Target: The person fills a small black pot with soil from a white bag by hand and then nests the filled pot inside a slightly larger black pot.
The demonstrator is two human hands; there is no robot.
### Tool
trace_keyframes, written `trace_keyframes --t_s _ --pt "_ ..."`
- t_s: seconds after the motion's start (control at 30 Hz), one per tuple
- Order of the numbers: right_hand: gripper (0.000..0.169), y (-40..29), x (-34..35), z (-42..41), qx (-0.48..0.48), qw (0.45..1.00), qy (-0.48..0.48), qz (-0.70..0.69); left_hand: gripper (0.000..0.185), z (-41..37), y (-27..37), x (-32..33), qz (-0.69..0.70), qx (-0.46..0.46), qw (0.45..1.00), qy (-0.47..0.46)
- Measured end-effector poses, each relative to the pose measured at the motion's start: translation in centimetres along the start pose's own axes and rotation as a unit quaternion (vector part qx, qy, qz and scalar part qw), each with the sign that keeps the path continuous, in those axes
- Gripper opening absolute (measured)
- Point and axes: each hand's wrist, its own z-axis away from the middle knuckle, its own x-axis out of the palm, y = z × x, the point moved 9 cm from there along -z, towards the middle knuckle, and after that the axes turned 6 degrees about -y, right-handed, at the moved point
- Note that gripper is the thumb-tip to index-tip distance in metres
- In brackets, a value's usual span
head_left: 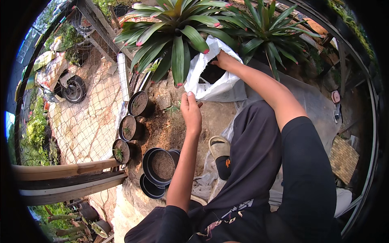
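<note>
A white woven sack (225,91) stands on the ground before me, its mouth open over dark contents. My left hand (192,114) pinches the sack's near left rim between thumb and fingers. At the far right of the mouth, my right hand (225,62) reaches in; part of its fingers is hidden by the rim, and whether it grips anything cannot be told. Left of my left forearm sits a black plastic pot (163,165) part filled with brown soil or growing medium. Against it lies an empty black pot (152,189).
Several black pots with soil (127,128), some with small plants, line the netting fence (88,121). Large bromeliads (179,39) overhang the sack. A grey plastic sheet (304,100) covers ground at right. Bamboo and wooden rails (70,170) jut in from the left.
</note>
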Motion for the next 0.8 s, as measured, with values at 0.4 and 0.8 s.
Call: trace_keyframes --t_s 0.4,0.8 --pt "0.100 -3.8 4.8 -1.0 0.035 0.971 -0.218 -0.086 0.027 0.4 -1.3 -1.9 0.021 -0.067 0.997 0.019" --pt "0.085 -4.4 -5.2 4.5 0.127 0.913 -0.282 -0.266 0.027 1.0 0.4 -0.8 0.046 -0.083 0.995 -0.036"
